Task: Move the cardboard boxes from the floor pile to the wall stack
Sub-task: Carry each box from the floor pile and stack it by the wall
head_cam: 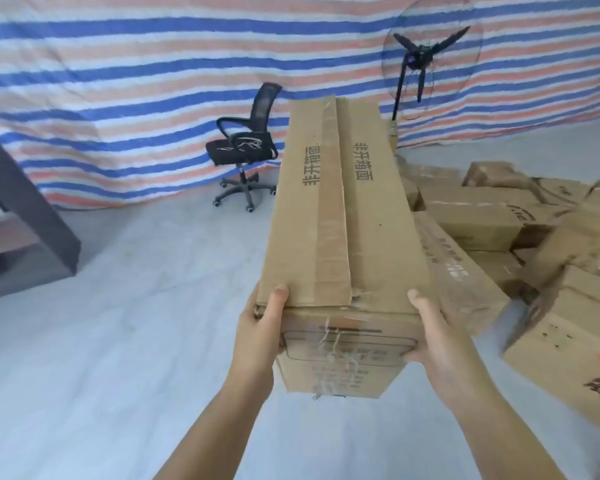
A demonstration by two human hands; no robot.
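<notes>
Two hands carry one long cardboard box (343,216) above the floor (118,341).
Left hand (260,337) and right hand (440,344) clamp its near end, thumbs on top; "非开箱面" printed twice; floor pile (534,230) to its right.

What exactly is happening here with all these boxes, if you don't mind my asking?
A person is carrying a long cardboard box, gripping its near end with the left hand and the right hand, thumbs on top. To the right, the floor pile of cardboard boxes lies jumbled. An office chair and a standing fan stand ahead by the striped tarp.
</notes>
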